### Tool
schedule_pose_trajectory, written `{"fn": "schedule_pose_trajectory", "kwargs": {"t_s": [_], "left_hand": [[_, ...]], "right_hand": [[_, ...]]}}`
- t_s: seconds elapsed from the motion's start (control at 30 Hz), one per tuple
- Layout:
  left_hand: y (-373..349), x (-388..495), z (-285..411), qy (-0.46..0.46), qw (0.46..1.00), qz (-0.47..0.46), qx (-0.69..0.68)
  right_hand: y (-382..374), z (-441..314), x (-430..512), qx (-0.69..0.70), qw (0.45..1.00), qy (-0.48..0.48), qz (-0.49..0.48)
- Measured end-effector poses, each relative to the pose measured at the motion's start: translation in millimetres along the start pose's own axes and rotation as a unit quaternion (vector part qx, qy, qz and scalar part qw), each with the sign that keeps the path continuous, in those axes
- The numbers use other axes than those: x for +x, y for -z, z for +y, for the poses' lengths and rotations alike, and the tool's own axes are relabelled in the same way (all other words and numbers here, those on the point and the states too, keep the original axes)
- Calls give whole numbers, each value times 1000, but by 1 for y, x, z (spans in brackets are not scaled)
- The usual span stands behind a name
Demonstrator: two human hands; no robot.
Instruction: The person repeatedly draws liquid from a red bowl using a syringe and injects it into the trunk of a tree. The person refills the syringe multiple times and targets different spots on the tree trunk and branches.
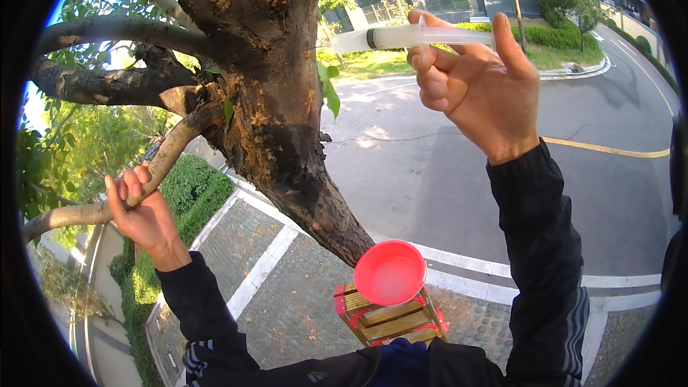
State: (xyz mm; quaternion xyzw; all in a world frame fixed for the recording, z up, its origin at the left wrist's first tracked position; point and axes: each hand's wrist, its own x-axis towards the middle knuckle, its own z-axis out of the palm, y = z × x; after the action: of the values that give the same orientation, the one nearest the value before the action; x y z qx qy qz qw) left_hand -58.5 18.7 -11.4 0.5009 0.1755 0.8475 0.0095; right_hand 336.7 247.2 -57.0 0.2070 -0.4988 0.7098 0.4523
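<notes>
My right hand (473,75) holds a large clear plastic syringe (392,38), its fingers around the barrel flange and its thumb against the plunger's end. The syringe lies roughly level and points left at the tree trunk (269,75); a thin needle seems to reach the bark, but whether it is in the wood I cannot tell. Whitish content shows in the barrel. Rough orange-brown patches mark the dark bark. My left hand (145,215) grips a slim branch (180,148) at the lower left. A red plastic basin (389,274) with cloudy liquid stands on a stepladder (392,320) below the trunk.
Thicker branches (123,35) leave the trunk towards the upper left. Green leaves (329,88) hang by the trunk near the syringe. Far below are a paved road (419,172), a pale kerb (467,279), paving with grass gaps and a clipped hedge (196,188). A building stands behind.
</notes>
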Motion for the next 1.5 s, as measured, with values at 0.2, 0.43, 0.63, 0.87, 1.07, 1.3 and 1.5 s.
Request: {"fn": "schedule_pose_trajectory", "kwargs": {"t_s": [0.2,0.43,0.63,0.87,1.07,1.3,1.5], "left_hand": [[-1,-3,0,-4,1000,-3,7],[7,2,1,2,999,-48,13],[4,0,0,0,998,-52,18],[7,2,3,5,998,-63,5],[9,1,2,16,998,-59,-4],[6,1,2,16,998,-58,0],[12,3,0,21,998,-59,-5]], "right_hand": [[1,0,3,-10,1000,9,-16],[-1,-5,11,-17,999,12,26],[16,-27,12,-95,993,-45,-43],[-6,-38,13,-162,984,-69,29],[-36,-41,20,-356,925,-95,92],[-30,-50,40,-433,889,-113,97],[-36,-43,37,-441,886,-72,125]]}}
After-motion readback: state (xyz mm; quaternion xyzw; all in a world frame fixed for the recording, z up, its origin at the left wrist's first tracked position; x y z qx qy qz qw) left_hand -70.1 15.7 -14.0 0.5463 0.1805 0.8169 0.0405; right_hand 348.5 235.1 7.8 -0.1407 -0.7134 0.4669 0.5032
